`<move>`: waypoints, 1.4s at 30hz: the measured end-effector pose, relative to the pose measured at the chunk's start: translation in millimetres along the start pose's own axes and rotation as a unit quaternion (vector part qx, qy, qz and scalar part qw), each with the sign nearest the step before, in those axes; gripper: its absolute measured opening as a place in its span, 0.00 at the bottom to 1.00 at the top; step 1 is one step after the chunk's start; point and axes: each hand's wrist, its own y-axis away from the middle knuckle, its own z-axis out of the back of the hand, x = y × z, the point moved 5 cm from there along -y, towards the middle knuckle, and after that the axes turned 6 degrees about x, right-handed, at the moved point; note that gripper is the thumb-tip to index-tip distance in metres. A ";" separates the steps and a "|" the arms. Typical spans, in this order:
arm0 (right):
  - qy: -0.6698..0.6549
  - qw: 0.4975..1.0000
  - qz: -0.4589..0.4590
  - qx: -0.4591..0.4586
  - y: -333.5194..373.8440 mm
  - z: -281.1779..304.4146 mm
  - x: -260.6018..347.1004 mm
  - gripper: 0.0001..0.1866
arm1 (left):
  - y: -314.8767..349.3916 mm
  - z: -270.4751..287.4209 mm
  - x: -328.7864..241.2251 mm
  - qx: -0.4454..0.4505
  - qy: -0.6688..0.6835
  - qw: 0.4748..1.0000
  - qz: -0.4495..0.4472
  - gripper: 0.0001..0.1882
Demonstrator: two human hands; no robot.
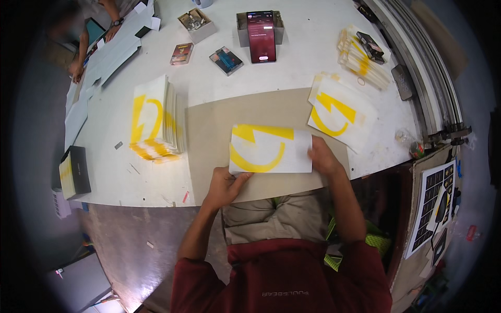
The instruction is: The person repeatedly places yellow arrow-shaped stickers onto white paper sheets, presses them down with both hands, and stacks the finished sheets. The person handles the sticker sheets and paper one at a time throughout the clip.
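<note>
In front of me, above the brown board [209, 135], I hold a flat white paper piece [300, 151] with a yellow zigzag and a yellow arc printed on it. My left hand [226, 187] pinches its lower left edge, thumb on the near side. At its right edge my right hand [324, 158] grips the paper, with some fingers hidden. To the left stands a tall stack [156, 122] of pieces with the same yellow print. Several similar pieces [334, 112] lie loosely overlapped on the right side of the table.
A phone [262, 39] leans on a grey box [242, 32] at the back. Small packs [181, 53] and an open box [197, 26] lie nearby. A black box [76, 172] stands at the left edge. Metal rails [417, 57] run along the right. Another person's hand [76, 71] is at far left.
</note>
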 end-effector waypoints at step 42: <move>0.262 0.931 -0.014 -0.252 13.7 -14.1 0.0 0.11 | -9.2 -14.4 -35.5 -0.362 -0.121 0.918 -0.107 0.12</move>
